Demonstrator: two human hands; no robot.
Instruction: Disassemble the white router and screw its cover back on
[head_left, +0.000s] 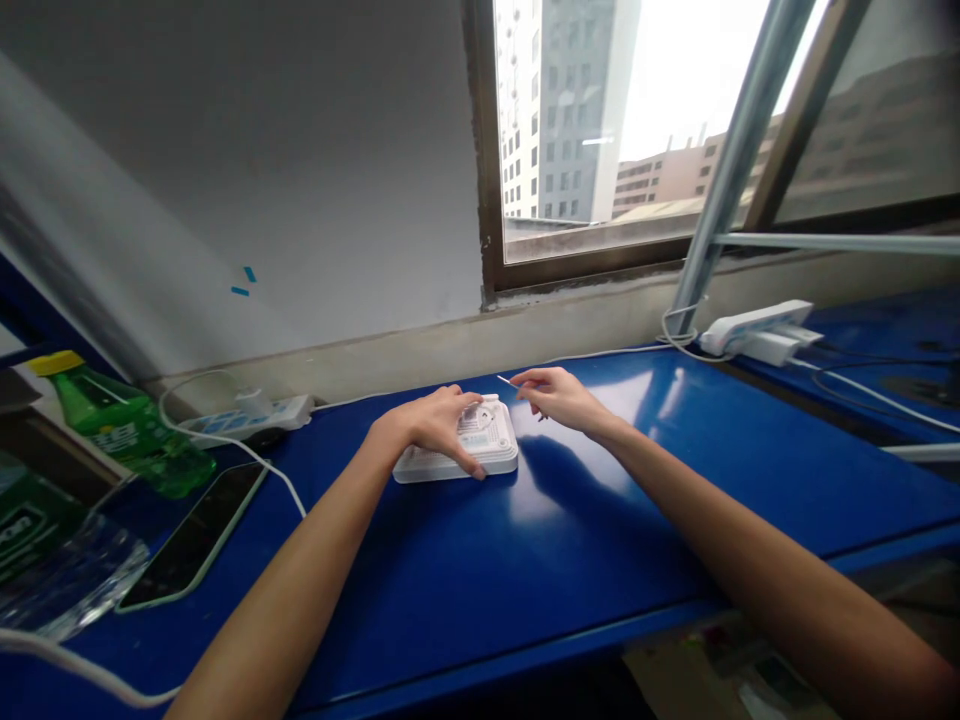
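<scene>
A flat white square device (pixel 489 450) lies underside up on the blue table (pixel 615 500), with a label on it. My left hand (pixel 435 425) rests on top of the device, fingers curled over its left half and thumb on its front edge. My right hand (pixel 559 398) hovers just right of the device's far corner, fingers pinched on a thin white pin-like tool (pixel 505 381) that points left, over the device's far edge.
A phone (pixel 196 535) on a white cable lies at the left, beside a green bottle (pixel 124 425) and clear plastic packaging (pixel 67 580). A power strip (pixel 247 415) sits at the back left, another power strip (pixel 757 335) at the back right under the window.
</scene>
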